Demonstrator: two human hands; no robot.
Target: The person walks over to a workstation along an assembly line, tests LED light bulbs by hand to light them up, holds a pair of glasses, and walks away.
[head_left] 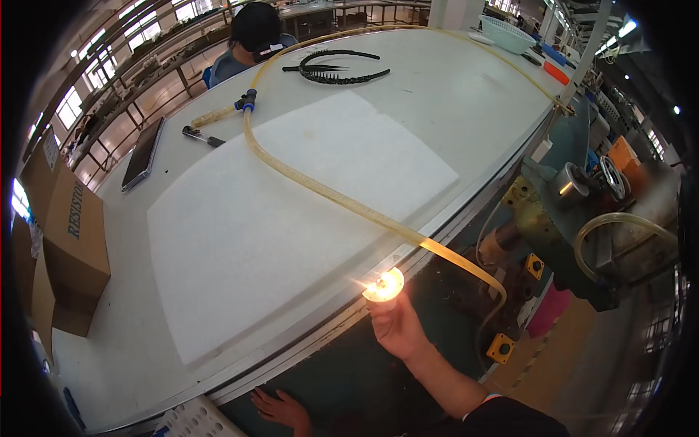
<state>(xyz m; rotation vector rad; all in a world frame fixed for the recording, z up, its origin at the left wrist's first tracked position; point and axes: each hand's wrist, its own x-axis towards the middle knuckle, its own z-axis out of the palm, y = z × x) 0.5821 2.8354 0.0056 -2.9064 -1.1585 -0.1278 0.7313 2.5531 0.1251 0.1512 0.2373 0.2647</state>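
My right hand (395,328) holds up a small round cup-like object (384,285) that glows brightly, near the table's front edge; glare hides its details. Just above it, a yellowish hose (328,193) runs across the table and over the edge. My left hand (282,409) is low in the view, below the table edge, with its fingers apart and nothing in them. A white sheet (291,240) lies flat on the table (437,73) under the hose.
A cardboard box (73,240) stands at the left. Black curved combs (342,79), a dark connector (246,100), a small tool (204,137) and a flat device (143,154) lie on the table. Machinery (553,233) is at the right. A person (255,36) sits across the table.
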